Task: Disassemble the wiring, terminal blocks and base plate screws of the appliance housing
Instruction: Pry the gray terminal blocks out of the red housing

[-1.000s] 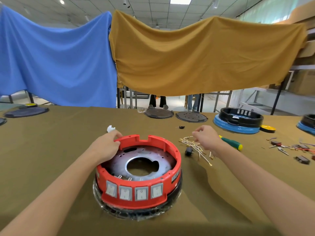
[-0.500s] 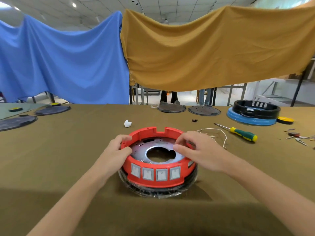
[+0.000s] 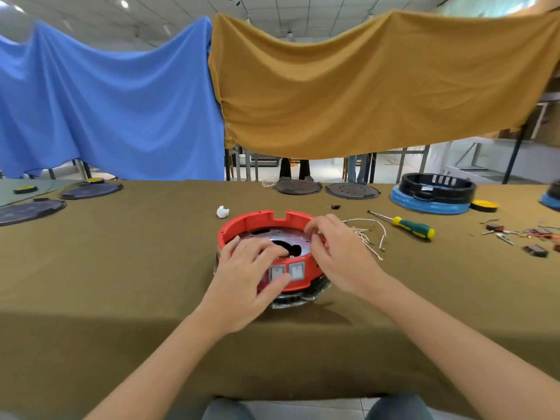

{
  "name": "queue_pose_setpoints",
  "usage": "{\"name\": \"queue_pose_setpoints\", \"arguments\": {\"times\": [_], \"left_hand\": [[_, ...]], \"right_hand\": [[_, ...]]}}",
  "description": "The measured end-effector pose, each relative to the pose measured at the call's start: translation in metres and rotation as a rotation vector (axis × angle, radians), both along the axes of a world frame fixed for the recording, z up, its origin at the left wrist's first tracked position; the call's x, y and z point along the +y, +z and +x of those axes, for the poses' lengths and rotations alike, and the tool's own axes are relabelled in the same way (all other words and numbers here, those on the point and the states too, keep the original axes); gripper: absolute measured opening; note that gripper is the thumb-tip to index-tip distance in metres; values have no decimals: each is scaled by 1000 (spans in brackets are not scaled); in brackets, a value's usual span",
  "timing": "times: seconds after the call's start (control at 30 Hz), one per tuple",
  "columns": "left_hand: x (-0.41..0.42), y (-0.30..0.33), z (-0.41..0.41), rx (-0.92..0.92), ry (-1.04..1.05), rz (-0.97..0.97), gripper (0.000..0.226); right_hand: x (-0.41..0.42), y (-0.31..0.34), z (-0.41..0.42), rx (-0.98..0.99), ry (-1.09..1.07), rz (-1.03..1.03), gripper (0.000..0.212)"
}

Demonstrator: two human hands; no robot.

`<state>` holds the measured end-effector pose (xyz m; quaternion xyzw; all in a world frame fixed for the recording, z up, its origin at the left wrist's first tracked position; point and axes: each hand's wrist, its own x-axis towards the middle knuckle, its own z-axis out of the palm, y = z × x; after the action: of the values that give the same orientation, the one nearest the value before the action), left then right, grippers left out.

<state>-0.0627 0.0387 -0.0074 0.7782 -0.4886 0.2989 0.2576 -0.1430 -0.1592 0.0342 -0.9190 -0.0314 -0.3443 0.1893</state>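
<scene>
The red round appliance housing (image 3: 263, 221) stands on the olive table, with a metal base plate (image 3: 272, 236) inside and grey rocker switches (image 3: 297, 271) on its front wall. My left hand (image 3: 245, 286) grips the front rim, thumb on the outer wall beside the switches and fingers over the plate. My right hand (image 3: 339, 256) holds the right rim, fingers curled over its edge. A bundle of loose white wires (image 3: 368, 231) lies just right of the housing.
A green and yellow screwdriver (image 3: 406, 226) lies at the right, with small loose parts (image 3: 515, 234) beyond it. A white scrap (image 3: 222, 211) sits behind the housing. Dark round plates (image 3: 297, 187) and a black and blue housing (image 3: 433, 192) stand at the back.
My right hand left the wire bundle and came onto the housing's right rim. My left hand slid from the back left rim round to the front wall by the switches.
</scene>
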Motion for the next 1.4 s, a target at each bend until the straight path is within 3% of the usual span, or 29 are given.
{"name": "queue_pose_setpoints", "arguments": {"times": [0.1, 0.2, 0.4, 0.57, 0.97, 1.17, 1.27, 1.4], "left_hand": [[-2, 3, 1, -68, 37, 102, 36], [3, 7, 13, -59, 30, 110, 36], [1, -3, 12, -38, 53, 54, 36], [4, -2, 11, -11, 23, 55, 36], [0, -3, 8, 26, 18, -2, 34], [2, -1, 9, 32, 12, 46, 33], [4, 6, 16, 9, 3, 123, 35], [4, -1, 14, 18, -3, 50, 36]], "right_hand": [[2, 3, -5, 138, 144, 100, 15], [2, -3, -6, 225, 126, -50, 20], [20, -29, -10, -135, 75, -200, 19], [28, -37, -13, -233, 23, -138, 18], [30, -10, -5, 136, -31, -46, 15], [17, 11, -12, 335, 92, 130, 5], [20, 17, -9, 365, 92, 75, 8], [29, 12, -5, 328, 35, 59, 10]]}}
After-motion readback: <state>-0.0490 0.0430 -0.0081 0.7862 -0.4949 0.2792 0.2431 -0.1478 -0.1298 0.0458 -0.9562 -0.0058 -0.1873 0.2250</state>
